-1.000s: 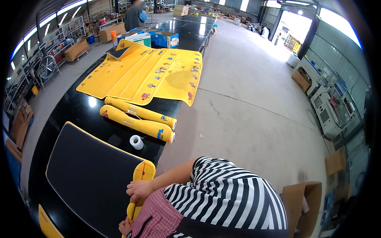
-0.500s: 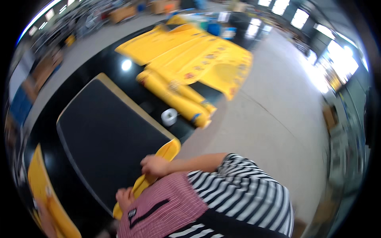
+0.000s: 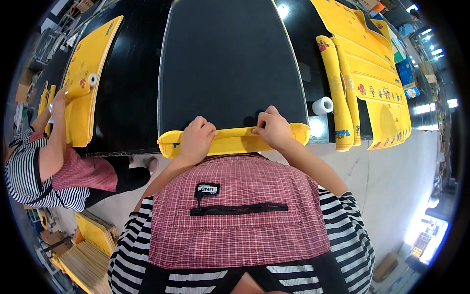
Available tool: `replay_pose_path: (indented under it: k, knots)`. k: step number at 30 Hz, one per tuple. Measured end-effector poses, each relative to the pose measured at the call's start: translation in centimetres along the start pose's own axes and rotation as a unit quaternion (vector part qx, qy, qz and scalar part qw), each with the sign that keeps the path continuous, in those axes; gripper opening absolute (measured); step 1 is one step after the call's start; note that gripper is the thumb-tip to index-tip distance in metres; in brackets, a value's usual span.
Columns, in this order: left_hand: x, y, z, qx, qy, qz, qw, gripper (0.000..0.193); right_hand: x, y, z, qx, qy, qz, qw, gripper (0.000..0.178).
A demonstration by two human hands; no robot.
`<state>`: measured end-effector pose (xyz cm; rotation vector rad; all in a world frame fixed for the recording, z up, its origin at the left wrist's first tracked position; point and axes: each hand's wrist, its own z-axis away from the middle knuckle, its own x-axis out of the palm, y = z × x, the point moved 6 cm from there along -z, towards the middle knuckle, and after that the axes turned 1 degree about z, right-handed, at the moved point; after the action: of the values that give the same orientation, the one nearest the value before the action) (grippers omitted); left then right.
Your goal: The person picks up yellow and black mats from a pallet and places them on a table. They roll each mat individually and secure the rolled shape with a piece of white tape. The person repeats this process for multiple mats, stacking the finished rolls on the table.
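A long mat (image 3: 230,63) lies dark side up in front of me, its near end turned over to show a yellow printed face (image 3: 235,143). On the left part of that curled end, my left hand (image 3: 198,138) is closed, fingers bent over the yellow edge. My right hand (image 3: 273,128) pinches the same edge further right, thumb against the yellow. The turned-over end sits at the table's front edge, close to my apron. Just right of the mat stands a white roll of tape (image 3: 322,106).
The mat lies on a glossy black table (image 3: 132,73). To the right are rolled yellow mats (image 3: 334,93) and flat yellow mats (image 3: 377,73). At left, a co-worker (image 3: 54,157) in striped sleeves handles a yellow roll over yellow mats (image 3: 83,117). Flat pieces (image 3: 90,250) are stacked at lower left.
My view has swung round and levelled, so the mat now stretches straight ahead. Both hands remain on its yellow near end. The co-worker at left has come more fully into view.
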<state>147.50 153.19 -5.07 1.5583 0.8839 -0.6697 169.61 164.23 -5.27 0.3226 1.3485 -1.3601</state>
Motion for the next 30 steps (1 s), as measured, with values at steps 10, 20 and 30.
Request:
replay_pose_path:
  k: [10,20,30]
  knots:
    - [0.1,-1.3,3.3,0.098,-0.001,-0.184,0.978,0.044,-1.1,1.5,5.2,-0.204,0.114,0.178,0.956,0.039]
    - [1.7,-6.2,1.0,0.081,-0.067,-0.078,0.991,0.034,-1.9,3.4,3.0,-0.053,0.025,0.032,0.998,0.028]
    - [-1.1,-6.4,-1.0,-0.041,-0.169,-0.047,0.984,0.031,-4.1,4.2,3.7,0.047,0.037,0.041,0.997,0.033]
